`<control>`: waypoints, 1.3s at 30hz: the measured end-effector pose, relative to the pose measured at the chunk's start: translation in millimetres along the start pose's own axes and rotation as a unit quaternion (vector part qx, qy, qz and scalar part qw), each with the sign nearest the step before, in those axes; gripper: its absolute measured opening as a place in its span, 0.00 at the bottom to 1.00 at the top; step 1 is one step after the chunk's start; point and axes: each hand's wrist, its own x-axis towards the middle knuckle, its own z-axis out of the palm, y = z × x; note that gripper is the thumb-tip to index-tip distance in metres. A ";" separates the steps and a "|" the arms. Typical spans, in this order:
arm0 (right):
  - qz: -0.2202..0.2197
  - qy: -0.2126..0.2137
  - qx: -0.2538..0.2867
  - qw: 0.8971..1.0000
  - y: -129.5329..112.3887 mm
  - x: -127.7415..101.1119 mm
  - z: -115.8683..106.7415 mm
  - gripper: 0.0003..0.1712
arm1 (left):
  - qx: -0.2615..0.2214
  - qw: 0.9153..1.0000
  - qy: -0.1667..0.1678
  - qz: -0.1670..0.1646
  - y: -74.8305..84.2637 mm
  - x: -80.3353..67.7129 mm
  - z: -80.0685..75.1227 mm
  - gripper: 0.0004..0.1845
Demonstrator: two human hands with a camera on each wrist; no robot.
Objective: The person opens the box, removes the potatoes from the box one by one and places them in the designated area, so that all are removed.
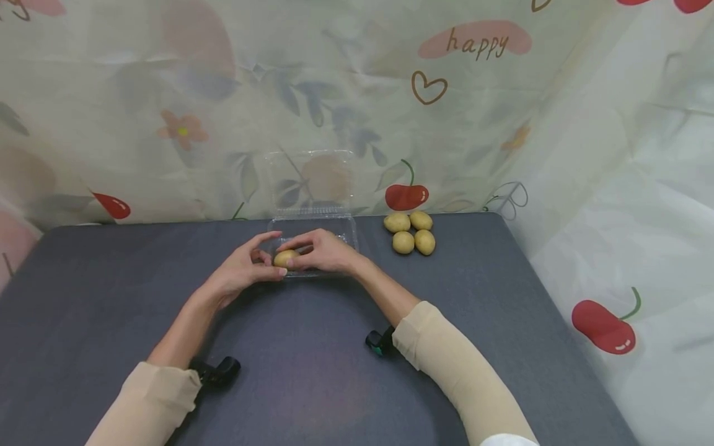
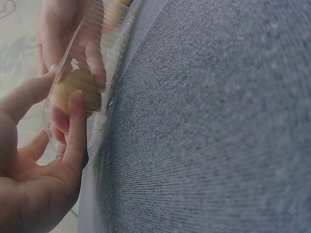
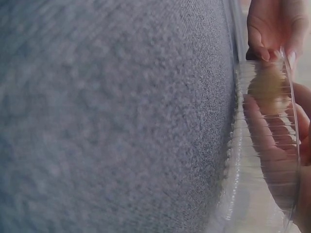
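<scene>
Potato: one, held between both hands at the near left corner of the clear plastic box, mid-desk. Left hand: fingers curled, pinching the potato's left end. Right hand: fingers curled over it from the right. Clear box: lid up against the printed cloth backdrop. Four potatoes: clustered right of the box, head view only. Wrist views alone show the potato through the ribbed box wall. Desk: grey.

Both forearms stretched forward and angled inward, left hand and right hand meeting, fingers curled, pinching.
</scene>
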 end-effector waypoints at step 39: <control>-0.016 0.123 -0.019 0.992 -6.2 -41.3 -34.6 0.22 | 0.036 0.999 0.023 -0.003 2.2 1.6 3.4 0.46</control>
